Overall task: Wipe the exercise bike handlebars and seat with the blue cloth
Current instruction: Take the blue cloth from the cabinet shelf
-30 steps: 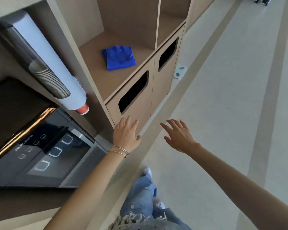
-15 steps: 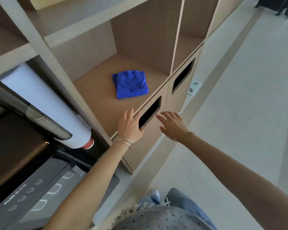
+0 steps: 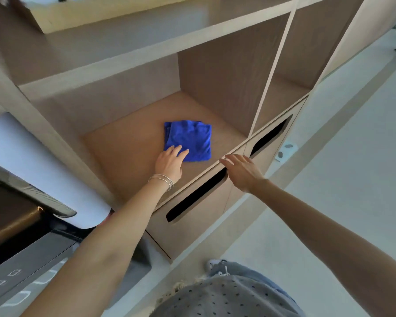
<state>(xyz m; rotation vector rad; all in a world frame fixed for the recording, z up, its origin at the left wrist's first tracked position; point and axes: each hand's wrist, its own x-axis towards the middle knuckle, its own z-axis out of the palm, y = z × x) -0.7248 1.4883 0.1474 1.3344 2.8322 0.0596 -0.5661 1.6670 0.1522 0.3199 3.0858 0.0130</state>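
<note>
A folded blue cloth [image 3: 190, 139] lies flat on the wooden shelf [image 3: 124, 156] of an open cabinet compartment. My left hand [image 3: 169, 164] reaches into the compartment with straight fingers, and its fingertips lie on the cloth's near left corner. My right hand [image 3: 242, 170] hovers with spread fingers at the shelf's front edge, just right of the cloth and apart from it. No exercise bike is in view.
Below the shelf are two cabinet fronts with dark slot openings [image 3: 197, 197]. A white cup dispenser [image 3: 39, 177] and a dark machine [image 3: 21, 259] stand at the left. An upper shelf [image 3: 146, 42] overhangs the compartment. Pale floor [image 3: 329, 156] lies to the right.
I have come closer to the cabinet. My left hand moved from the shelf's front edge onto the cloth's corner. My right hand rose to the shelf edge.
</note>
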